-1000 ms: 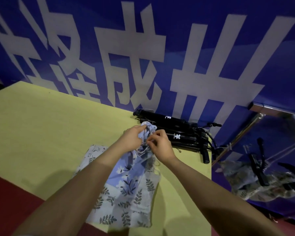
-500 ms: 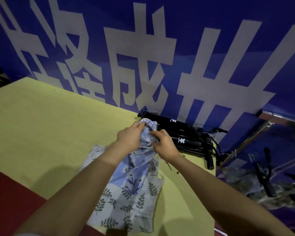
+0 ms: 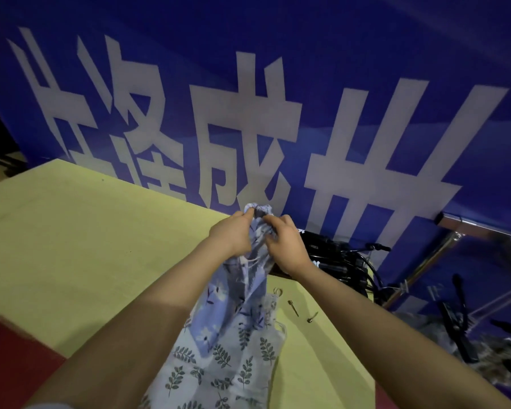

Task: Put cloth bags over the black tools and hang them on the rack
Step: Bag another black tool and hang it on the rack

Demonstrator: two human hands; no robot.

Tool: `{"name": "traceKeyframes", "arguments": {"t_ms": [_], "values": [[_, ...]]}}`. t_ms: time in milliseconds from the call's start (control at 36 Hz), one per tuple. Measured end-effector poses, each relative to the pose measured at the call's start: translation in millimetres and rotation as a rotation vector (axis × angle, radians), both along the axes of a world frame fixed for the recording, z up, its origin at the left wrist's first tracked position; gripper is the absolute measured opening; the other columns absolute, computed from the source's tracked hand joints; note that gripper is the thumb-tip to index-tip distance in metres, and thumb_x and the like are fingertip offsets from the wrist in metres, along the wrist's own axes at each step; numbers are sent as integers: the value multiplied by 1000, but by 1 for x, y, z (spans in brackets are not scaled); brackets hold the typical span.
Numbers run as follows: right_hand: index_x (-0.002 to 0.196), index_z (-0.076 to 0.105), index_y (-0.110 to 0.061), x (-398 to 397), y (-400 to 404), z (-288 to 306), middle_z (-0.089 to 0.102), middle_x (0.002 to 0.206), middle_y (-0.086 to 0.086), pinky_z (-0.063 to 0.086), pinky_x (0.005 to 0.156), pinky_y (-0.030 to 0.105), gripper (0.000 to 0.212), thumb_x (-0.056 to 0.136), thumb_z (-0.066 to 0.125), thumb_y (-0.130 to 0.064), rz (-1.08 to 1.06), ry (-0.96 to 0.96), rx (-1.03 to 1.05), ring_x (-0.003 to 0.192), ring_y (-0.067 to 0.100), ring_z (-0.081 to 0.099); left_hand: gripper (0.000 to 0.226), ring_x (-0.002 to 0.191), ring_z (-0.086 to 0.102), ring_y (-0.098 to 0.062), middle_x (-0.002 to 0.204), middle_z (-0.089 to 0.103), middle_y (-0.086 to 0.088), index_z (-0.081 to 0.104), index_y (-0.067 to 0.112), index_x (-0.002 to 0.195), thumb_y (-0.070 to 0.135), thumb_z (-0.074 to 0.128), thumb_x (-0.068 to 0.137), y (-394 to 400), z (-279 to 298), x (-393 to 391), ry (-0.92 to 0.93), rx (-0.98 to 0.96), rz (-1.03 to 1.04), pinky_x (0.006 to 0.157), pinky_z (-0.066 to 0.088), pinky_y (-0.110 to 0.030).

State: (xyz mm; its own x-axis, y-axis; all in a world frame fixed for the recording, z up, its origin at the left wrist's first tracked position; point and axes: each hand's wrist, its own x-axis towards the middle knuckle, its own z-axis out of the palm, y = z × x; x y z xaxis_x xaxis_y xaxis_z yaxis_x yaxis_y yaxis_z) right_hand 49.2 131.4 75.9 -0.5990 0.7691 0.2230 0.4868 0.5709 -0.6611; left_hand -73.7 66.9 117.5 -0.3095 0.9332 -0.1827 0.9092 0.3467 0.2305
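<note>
Now, fingers outward:
Left fingers: curled, pinching the gathered mouth of the floral cloth bag [image 3: 242, 290] from its left side; the thumb and forefinger tips meet on the fabric.
Right fingers: bent and clenched on the same gathered mouth from the right, knuckles up.
Left hand [image 3: 233, 236]: just beside the right hand [image 3: 283, 246], the two almost touching, with the bunched bag top sticking up between them.
Bag body: hangs down from the hands, lifted at the top, its lower part lying on the yellow table [image 3: 71, 246] over a second leaf-print cloth bag [image 3: 219, 370].
Drawstring: pale cord strands show below the hands, against the fabric.
Black tools [image 3: 337, 258]: a pile with cables at the table's far edge, partly hidden behind the right hand and wrist.
Small metal pieces [image 3: 300, 309]: lying on the table just right of the bag.
Rack [image 3: 425, 261]: shiny metal bars to the right, with blurred dark tools and cloth below.
Backdrop: blue banner [image 3: 307, 69] with large white characters.
</note>
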Motion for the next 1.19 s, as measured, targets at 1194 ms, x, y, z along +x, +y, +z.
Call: {"name": "traceKeyframes", "arguments": {"t_ms": [1194], "values": [[132, 40, -7, 7, 152, -77, 50, 133, 17, 40, 95, 42, 42, 98, 46, -31, -62, -776, -6, 121, 36, 47, 33, 103, 56, -33, 124, 52, -14, 51, 8, 123, 15, 50, 92, 77, -91, 0, -46, -62, 119, 77, 46, -37]]}}
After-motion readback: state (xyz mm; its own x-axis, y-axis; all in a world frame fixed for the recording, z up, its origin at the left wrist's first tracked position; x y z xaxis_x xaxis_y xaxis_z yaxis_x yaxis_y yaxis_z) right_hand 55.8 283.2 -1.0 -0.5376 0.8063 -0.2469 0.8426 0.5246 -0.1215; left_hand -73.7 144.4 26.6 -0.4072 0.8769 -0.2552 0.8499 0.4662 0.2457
